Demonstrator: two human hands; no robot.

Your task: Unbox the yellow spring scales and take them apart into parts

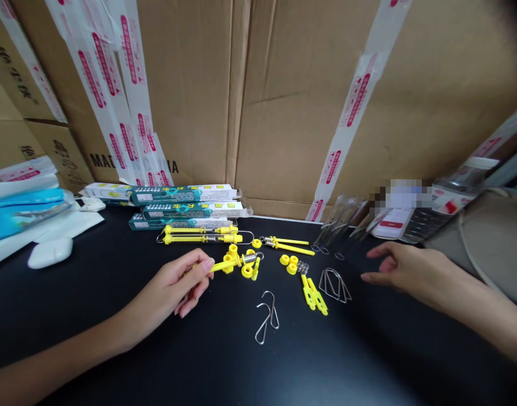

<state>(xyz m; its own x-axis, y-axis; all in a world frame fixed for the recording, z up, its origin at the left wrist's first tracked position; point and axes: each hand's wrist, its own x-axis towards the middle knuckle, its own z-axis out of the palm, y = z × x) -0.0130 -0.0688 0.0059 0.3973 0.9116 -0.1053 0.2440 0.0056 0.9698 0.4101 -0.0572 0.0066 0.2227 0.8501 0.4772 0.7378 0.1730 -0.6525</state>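
The left hand (186, 282) grips a yellow rod (218, 265) between thumb and fingers; the rod points right, with a metal spring (248, 258) at its far end. The right hand (396, 268) holds nothing; its fingers are parted and point left, above the right side of the black bench (177, 366). Loose yellow rings (247, 272) lie beneath and beside the held rod. Nearest the right hand is a group of wire loops (335, 285), standing apart from its fingertips. Just left of these lie two yellow tabs (314, 296), with small coil springs (303, 268) and three yellow caps (289, 263) behind them. Two wire hooks (268, 318) lie on the bench in front, between the hands. Behind the caps, two further yellow rods (291, 246) lie side by side. Two assembled yellow spring scales (201, 234) lie parallel behind the left hand, in front of stacked narrow boxes (190, 210). A white case (51, 252) and a blue packet (27, 208) are located at far left. Clear bags (343, 220), a phone (389, 221) and a bottle (463, 183) are located behind the right hand. A taped cardboard carton (194, 101) forms the background.
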